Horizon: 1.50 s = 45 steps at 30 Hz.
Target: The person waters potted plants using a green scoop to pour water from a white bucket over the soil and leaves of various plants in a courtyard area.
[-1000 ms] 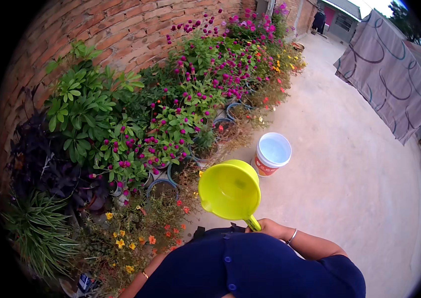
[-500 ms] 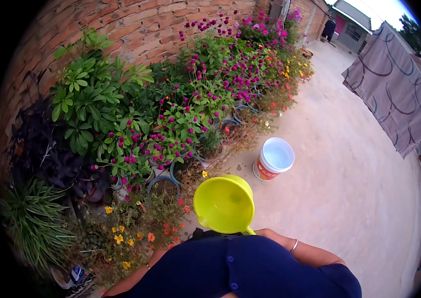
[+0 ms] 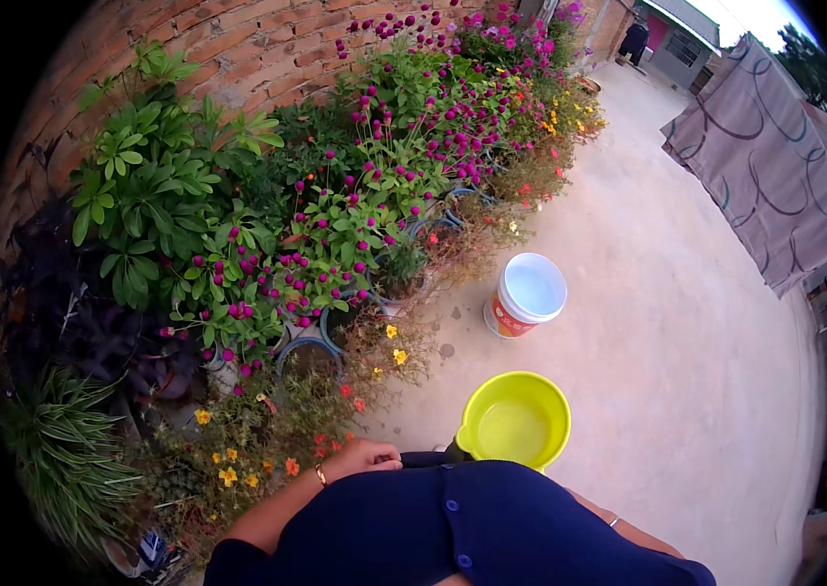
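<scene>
A yellow-green plastic dipper (image 3: 516,420) is in front of my body, its round bowl facing up and a pouring lip at its left. I cannot tell if water lies in it. Its handle and my right hand are hidden behind my dark blue shirt; only the right forearm (image 3: 628,532) with a thin bangle shows, reaching toward the dipper. My left hand (image 3: 363,457) is at the left of my waist, fingers curled shut, with nothing seen in them. Beyond the dipper a white bucket (image 3: 535,288) with a red-orange label stands on the concrete, pale liquid inside.
Along the brick wall (image 3: 257,59) at the left runs a bed of potted plants (image 3: 365,225) with magenta, yellow and orange flowers. Pale concrete (image 3: 667,352) stretches away at the right. A patterned cloth (image 3: 765,166) hangs there. A dark figure or garment (image 3: 634,41) is far off.
The dipper has swung to the right, and its bowl has turned from facing left to facing up. My left hand has come into view at the waist. My right hand has slipped behind the shirt.
</scene>
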Available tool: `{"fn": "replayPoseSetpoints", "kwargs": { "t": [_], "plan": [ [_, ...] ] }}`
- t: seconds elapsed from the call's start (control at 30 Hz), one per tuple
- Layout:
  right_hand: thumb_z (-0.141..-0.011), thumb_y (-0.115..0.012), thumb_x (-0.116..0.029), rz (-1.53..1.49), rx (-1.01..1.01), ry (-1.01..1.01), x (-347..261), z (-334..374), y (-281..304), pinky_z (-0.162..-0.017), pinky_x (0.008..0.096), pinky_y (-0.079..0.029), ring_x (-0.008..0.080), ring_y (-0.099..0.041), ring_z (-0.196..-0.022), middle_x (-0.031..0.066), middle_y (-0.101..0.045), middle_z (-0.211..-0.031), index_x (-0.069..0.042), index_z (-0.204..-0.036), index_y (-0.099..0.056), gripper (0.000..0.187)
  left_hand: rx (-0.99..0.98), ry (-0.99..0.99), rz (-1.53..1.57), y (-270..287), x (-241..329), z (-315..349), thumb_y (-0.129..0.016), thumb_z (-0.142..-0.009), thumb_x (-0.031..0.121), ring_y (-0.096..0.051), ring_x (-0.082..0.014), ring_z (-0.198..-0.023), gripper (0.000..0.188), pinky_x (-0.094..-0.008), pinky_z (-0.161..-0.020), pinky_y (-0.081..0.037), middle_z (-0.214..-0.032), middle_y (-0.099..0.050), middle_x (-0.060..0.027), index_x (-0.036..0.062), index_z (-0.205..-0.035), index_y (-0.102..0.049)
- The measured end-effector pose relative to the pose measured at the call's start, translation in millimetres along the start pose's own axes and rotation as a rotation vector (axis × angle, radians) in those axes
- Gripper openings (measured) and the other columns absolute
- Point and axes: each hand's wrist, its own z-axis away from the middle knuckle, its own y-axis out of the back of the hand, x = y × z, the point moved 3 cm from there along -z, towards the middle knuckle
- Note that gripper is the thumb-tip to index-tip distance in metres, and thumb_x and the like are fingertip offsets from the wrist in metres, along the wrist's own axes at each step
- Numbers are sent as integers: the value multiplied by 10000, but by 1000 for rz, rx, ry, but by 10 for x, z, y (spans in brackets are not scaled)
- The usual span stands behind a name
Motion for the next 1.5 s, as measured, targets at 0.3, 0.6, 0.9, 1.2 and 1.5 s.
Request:
{"fn": "replayPoseSetpoints", "kwargs": {
  "t": [0.3, 0.6, 0.9, 1.2, 1.5],
  "plan": [
    [-896, -500, -246, -202, 412, 78, -716, -1068, 1370, -484, 253, -417, 121, -495, -493, 37, -507, -623, -39, -912, -475, 209, 455, 70, 257, 756, -46, -644, -528, -866, 101, -555, -68, -634, 116, -217, -579, -467, -725, -595, -15, 7, -863, -597],
    [-902, -402, -234, 66, 652, -83, -269, -2968, 4337, -415, 276, -430, 134, -484, -456, 64, -496, -645, -34, -959, -419, 209, 727, 151, 545, 539, -64, -2571, -511, -885, 91, -561, -86, -656, 103, -214, -593, -461, -760, -591, -28, 21, -907, -583],
    [-877, -367, -212, 809, 707, -303, 182, -4581, 5756, -817, 456, -436, 398, -559, -927, 242, -597, -975, 18, -1026, -478, 295, 659, 432, 698, -242, -515, -3873, -513, -874, 63, -595, -119, -686, 107, -230, -635, -493, -793, -617, -71, -7, -928, -573],
    [-855, -373, -176, 767, 635, -524, 547, -5791, 6172, -868, 415, -433, 355, -551, -1020, 222, -572, -1089, -1, -1087, -533, 331, 739, 575, 321, -335, -955, -4031, -512, -871, 69, -599, -133, -691, 113, -241, -641, -500, -781, -608, -75, -14, -927, -564],
    [-803, -507, -247, 306, 791, -416, 755, -6130, 6074, -577, 343, -467, 258, -594, -652, 144, -612, -779, -23, -845, -594, 244, 615, 104, -573, -334, -1109, -3874, -639, -806, 136, -614, -182, -817, 248, -279, -706, -517, -938, -613, -89, 25, -1021, -584]
  ]
}}
